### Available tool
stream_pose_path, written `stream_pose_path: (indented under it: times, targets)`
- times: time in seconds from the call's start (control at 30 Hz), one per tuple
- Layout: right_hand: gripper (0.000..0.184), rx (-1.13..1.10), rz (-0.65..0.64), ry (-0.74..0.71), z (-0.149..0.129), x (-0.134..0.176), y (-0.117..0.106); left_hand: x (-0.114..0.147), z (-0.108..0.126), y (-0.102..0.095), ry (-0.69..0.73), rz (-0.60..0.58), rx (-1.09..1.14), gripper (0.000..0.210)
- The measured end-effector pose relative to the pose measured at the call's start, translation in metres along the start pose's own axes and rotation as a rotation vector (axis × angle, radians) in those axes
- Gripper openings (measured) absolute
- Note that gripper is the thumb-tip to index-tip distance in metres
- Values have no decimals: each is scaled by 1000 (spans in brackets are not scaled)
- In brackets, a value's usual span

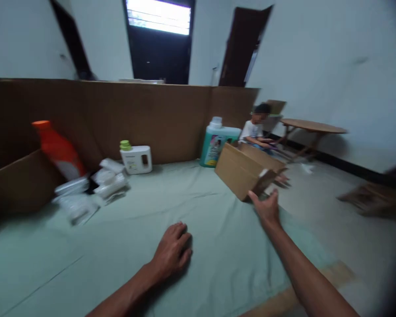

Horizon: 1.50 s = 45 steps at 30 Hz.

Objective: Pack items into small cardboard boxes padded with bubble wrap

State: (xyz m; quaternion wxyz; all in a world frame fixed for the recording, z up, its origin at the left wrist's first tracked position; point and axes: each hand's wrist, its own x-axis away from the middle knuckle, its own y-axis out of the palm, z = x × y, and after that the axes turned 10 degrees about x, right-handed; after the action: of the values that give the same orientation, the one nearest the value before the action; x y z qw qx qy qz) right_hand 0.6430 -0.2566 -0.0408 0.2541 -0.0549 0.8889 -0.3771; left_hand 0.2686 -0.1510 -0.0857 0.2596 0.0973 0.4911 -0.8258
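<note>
My left hand rests on the pale green cloth, its fingers loosely bent and apart, with nothing in them. Farther right, my right hand is at the near lower corner of a cardboard box. Its thumb meets the box's corner, and its fingers are spread away from the thumb. The box lies at the right side of the cloth with flaps standing out at its right end; its inside is hidden. Behind it stands a bottle of teal liquid, partly covered by the box.
A white jug with a green cap stands near the cardboard wall. To the left are clear plastic packets and a tilted orange bottle. Beyond the right edge, a person sits near a round wooden table.
</note>
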Motion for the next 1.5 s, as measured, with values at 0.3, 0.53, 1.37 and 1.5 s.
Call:
stream_pose_path:
  times: [0.3,0.53,1.37,1.5]
  targets:
    - [48,79,-431,-903,-59,166,53,70,51,-24,55,-158,-43,66]
    - [51,-169,-655,-1376,-171,271,59,131,47,-76,45,-257,475,34]
    - [32,-773,-831,-781,-415,275,148,153,-144,-204,-879,1265,753,49]
    - [40,-1006,-903,-205,-356,239,131,156,-142,-203,-887,1243,731,48]
